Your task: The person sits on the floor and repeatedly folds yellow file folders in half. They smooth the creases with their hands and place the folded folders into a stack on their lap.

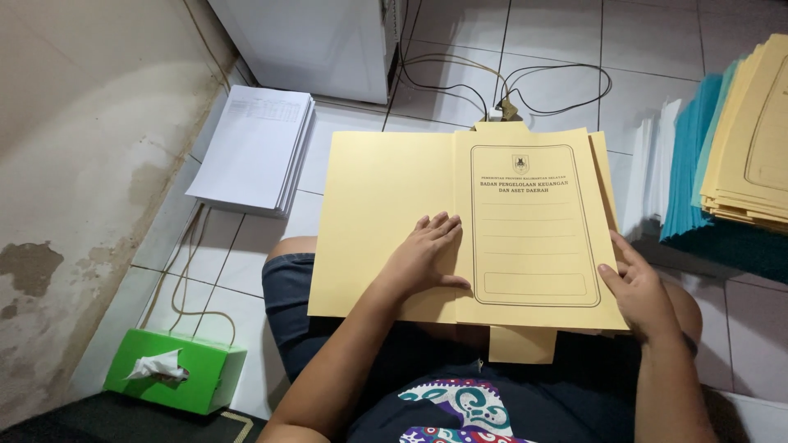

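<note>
A pale yellow cardboard folder (386,197) lies unfolded across my lap, its printed cover panel to the right and its blank panel to the left. My left hand (423,258) rests flat on the folder near the centre fold, fingers together pointing away from me. My right hand (640,291) grips the folder's right edge near the lower corner, thumb on top of the cover. A narrow flap sticks out below the folder's lower edge.
A stack of white printed sheets (254,152) lies on the tiled floor at upper left. A green tissue box (176,373) sits at lower left by the wall. Stacks of yellow folders (751,156) and teal and white paper (685,164) are at right. Cables (525,86) and a white appliance lie beyond.
</note>
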